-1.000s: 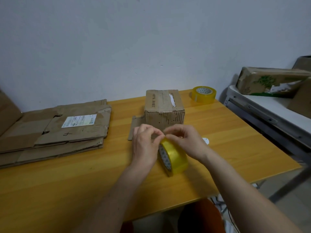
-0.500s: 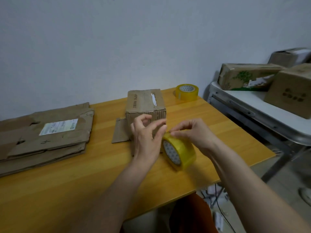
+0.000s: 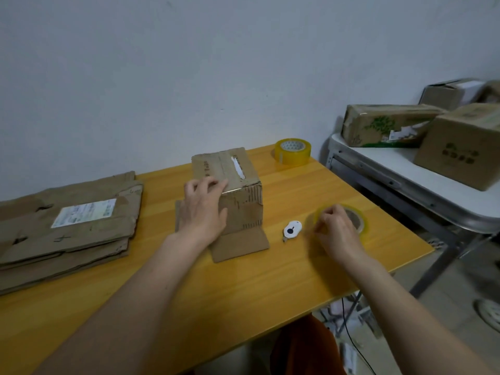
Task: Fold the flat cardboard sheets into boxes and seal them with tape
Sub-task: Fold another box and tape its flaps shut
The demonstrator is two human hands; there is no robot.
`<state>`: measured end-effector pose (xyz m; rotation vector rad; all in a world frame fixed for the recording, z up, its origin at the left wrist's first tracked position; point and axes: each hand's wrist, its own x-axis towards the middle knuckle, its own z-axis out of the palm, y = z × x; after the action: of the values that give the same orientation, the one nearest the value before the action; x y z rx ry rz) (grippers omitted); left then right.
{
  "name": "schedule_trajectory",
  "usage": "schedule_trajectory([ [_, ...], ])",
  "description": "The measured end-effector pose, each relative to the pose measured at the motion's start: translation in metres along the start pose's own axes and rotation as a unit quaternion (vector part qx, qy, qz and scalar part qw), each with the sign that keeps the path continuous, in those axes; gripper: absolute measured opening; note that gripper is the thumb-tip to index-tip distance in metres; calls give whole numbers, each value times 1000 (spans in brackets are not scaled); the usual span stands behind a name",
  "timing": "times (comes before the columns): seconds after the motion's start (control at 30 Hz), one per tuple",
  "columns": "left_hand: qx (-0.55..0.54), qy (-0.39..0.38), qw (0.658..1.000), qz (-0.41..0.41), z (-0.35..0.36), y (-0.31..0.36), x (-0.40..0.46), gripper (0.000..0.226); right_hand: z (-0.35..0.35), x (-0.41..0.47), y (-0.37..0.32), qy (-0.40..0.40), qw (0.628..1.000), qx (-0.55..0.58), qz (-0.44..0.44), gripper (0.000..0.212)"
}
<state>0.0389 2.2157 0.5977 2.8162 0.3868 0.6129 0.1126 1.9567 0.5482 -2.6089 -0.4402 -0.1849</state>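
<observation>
A small worn cardboard box [image 3: 243,207] stands in the middle of the yellow table [image 3: 243,282], with one flap lying flat on the table towards me. My left hand [image 3: 203,209] holds its near-left top edge, fingers over the top and thumb on the front face. A yellow tape roll [image 3: 357,218] lies flat on the table to the right of the box. My right hand [image 3: 338,231] grips its near rim, blurred by motion. Flat cardboard sheets [image 3: 67,226] are stacked at the left.
A small white cutter [image 3: 291,230] lies between the box and the held roll. A second tape roll [image 3: 292,151] sits at the table's far edge. A white side table [image 3: 405,182] to the right carries several cardboard boxes [image 3: 460,147].
Both hands held the roll upright before the box. Now the right hand has carried it right and laid it flat, and the left hand has gone to the box's top edge.
</observation>
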Motion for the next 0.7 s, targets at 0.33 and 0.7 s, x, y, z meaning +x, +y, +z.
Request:
schedule_trajectory([
  [0.33, -69, -57, 995, 50, -11, -20, -11, 59, 1, 40, -120, -53, 978, 85, -182, 73],
  [0.7, -75, 45, 996, -7, -19, -42, -26, 65, 23, 22, -142, -94, 979, 111, -143, 71],
])
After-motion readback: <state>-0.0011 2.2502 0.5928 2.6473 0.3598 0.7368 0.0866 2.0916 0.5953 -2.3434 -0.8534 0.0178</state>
